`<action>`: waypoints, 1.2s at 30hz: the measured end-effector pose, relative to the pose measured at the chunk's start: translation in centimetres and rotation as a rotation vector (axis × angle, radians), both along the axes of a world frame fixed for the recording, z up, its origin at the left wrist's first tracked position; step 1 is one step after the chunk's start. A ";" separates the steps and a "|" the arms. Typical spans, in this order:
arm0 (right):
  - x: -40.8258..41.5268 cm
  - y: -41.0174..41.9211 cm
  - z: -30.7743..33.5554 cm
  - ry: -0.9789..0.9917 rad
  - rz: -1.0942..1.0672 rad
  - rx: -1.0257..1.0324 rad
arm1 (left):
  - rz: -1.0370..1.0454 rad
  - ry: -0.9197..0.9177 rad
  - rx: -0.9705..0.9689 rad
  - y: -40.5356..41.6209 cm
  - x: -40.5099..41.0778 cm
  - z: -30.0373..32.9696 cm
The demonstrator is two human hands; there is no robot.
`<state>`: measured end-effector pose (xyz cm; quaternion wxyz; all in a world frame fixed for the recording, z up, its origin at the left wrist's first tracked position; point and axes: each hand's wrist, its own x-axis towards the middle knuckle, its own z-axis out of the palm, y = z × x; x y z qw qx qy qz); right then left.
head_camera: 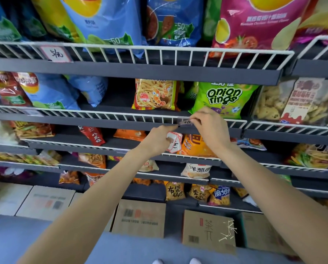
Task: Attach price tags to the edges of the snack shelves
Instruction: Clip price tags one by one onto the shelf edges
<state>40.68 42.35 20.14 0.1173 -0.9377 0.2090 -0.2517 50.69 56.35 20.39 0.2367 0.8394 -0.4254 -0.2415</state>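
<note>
White wire rail (151, 116) right at the right grip (209, 123), onion rings bag (224, 100) close behind it, open air nearer the person

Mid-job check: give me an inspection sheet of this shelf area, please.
Surface: dark shelf edge behind white wire rail.
Job's things: price tag at that edge; spare tags; a hung tag on the shelf above.
Clutter: onion rings bag above the hands; cardboard boxes on the floor.
Grippers: left hand holds the spare tags; right hand pinches the price tag.
Cables: nothing seen.
Surroundings: snack shelves.
</note>
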 end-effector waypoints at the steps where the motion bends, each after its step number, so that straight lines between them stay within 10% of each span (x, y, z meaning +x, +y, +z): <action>1: 0.1 0.0 -0.1 0.022 -0.013 -0.035 | -0.003 0.003 0.002 0.0 0.1 -0.1; 31: -1.0 0.0 -2.1 0.120 -0.058 -0.374 | 0.023 0.061 -0.116 -0.8 1.5 -1.9; 36: -0.8 0.0 -2.1 0.131 -0.075 -0.352 | 0.224 0.398 -0.276 -0.8 1.0 -1.4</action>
